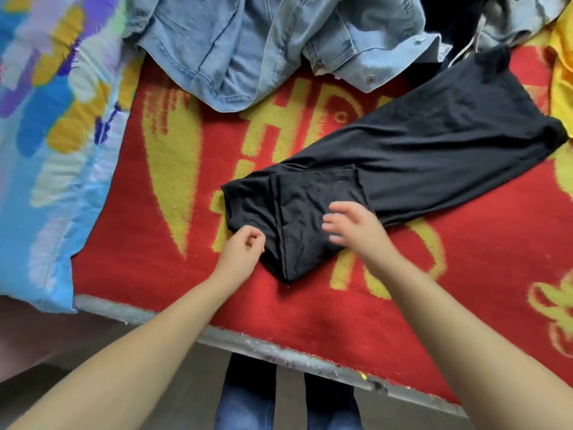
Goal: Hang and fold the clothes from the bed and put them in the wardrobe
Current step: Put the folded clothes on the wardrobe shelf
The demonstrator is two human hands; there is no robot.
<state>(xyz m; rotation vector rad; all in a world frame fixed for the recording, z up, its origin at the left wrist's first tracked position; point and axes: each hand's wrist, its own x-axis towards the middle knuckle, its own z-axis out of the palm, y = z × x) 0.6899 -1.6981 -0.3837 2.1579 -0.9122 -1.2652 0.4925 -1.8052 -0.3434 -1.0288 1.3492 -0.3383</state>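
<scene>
The black garment (387, 162) lay on the red and yellow blanket (161, 193), one end folded over right under both hands — the rest stretched away past the right hand. The left hand (240, 252) had its fingers curled at the near edge of the fold; I could not tell if it pinched the cloth. The right hand (353, 226) was open, fingers spread and blurry, just over the fold. A blue denim jacket (248, 48) sat crumpled farther off, beyond both hands.
</scene>
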